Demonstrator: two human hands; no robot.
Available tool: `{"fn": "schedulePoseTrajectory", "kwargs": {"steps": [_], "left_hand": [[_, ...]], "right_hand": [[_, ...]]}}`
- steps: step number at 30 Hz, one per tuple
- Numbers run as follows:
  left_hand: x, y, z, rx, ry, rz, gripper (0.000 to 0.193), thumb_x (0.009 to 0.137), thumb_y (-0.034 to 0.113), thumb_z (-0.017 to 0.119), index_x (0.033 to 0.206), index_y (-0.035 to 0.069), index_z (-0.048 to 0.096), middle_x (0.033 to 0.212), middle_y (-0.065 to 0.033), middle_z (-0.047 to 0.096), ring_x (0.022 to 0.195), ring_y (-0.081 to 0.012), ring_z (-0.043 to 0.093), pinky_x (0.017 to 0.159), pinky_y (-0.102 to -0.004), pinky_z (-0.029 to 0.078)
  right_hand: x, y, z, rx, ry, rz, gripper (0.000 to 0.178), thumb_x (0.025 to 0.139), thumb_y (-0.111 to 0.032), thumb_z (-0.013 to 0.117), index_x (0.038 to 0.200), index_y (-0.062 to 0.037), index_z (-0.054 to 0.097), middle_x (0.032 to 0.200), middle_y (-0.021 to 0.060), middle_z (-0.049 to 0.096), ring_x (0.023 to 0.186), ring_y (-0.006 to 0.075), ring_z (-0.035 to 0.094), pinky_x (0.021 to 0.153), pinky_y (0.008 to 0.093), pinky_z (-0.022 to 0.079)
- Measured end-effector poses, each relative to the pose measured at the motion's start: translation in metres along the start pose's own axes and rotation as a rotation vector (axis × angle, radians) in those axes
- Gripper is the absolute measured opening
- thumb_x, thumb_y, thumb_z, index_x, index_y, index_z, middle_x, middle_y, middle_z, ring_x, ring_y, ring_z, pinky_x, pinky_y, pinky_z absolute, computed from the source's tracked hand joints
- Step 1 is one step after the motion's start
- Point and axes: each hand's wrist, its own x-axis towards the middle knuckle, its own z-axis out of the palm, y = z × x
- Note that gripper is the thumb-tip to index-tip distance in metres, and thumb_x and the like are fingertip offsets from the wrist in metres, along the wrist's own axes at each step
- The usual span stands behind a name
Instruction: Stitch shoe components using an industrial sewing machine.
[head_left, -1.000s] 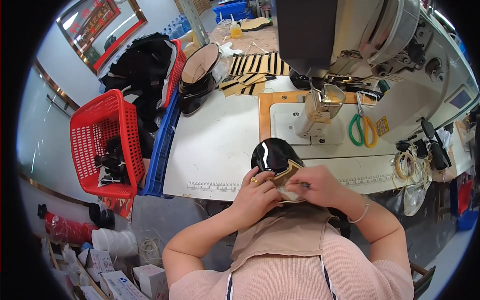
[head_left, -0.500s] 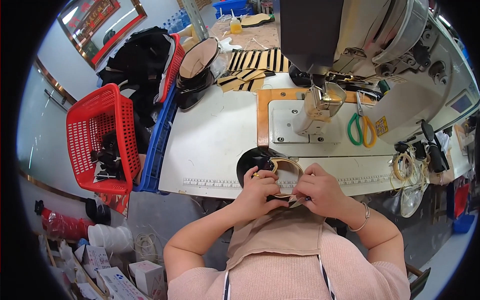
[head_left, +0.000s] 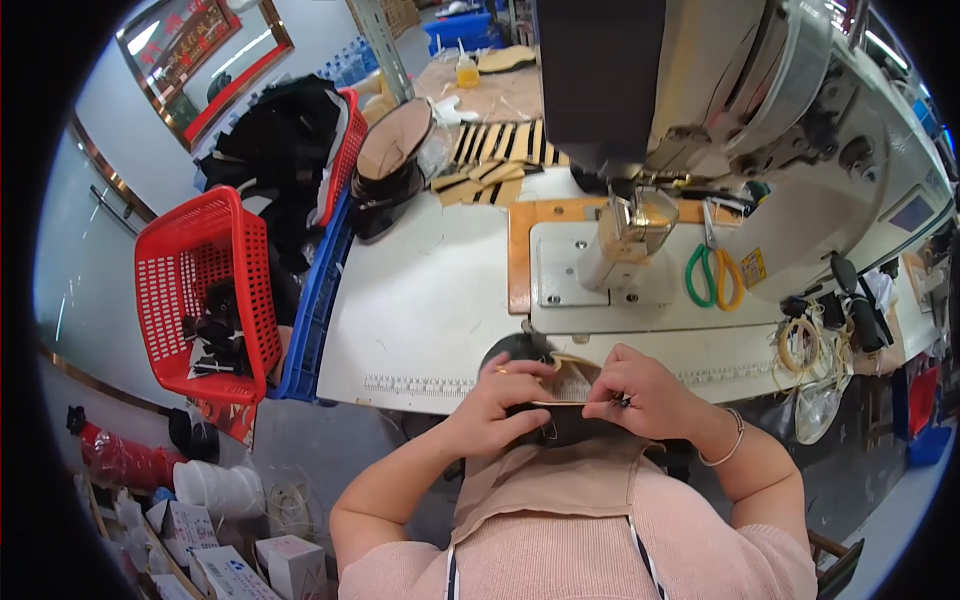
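Observation:
At the table's front edge I hold a black shoe upper (head_left: 514, 350) with a beige edge, partly hidden by my hands and blurred. My left hand (head_left: 503, 397) is closed round its left side, thumb below and fingers above. On the other side my right hand (head_left: 640, 393) pinches the beige rim between thumb and fingers. A small dark thing shows under the right fingers, too covered to name. Just beyond the hands stands the metal post (head_left: 632, 235) of a sewing machine (head_left: 800, 190). Scissors (head_left: 712, 262) with green and yellow handles lie right of the post.
A red basket (head_left: 205, 290) with black scraps stands at the left, beside a blue crate (head_left: 318, 320). Shoe uppers (head_left: 392, 160) are stacked at the table's back left, near black-striped beige pieces (head_left: 500, 150). Cords and tape rolls (head_left: 800, 345) hang at the right edge.
The upper has turned and dropped slightly toward me. My left fingers have spread along its edge, and a blade-like glint by my right hand no longer shows. The view has shifted slightly.

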Motion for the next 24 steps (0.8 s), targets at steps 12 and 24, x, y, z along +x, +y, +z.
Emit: {"fn": "schedulePoseTrajectory", "kwargs": {"steps": [12,24], "left_hand": [[0.017,0.026,0.057,-1.216,0.659,-0.174,0.023,0.081,0.006,0.06,0.102,0.0,0.055,0.094,-0.0058,0.061,0.084,-0.0138,0.059,0.075,-0.0282,0.047],[0.034,0.022,0.068,-1.112,0.544,-0.177,0.02,0.085,0.007,0.057,0.104,-0.001,0.056,0.098,-0.0048,0.061,0.086,-0.013,0.058,0.077,-0.0267,0.047]], "right_hand": [[0.016,-0.003,0.01,0.171,0.342,0.093,0.013,0.08,-0.013,0.067,0.081,-0.0042,0.058,0.067,-0.0007,0.05,0.056,0.0052,0.041,0.05,0.0205,0.034],[-0.013,-0.002,-0.001,0.099,0.294,0.073,0.012,0.074,-0.012,0.071,0.071,-0.0059,0.06,0.066,0.0041,0.052,0.059,0.0116,0.048,0.053,0.0233,0.037]]}}
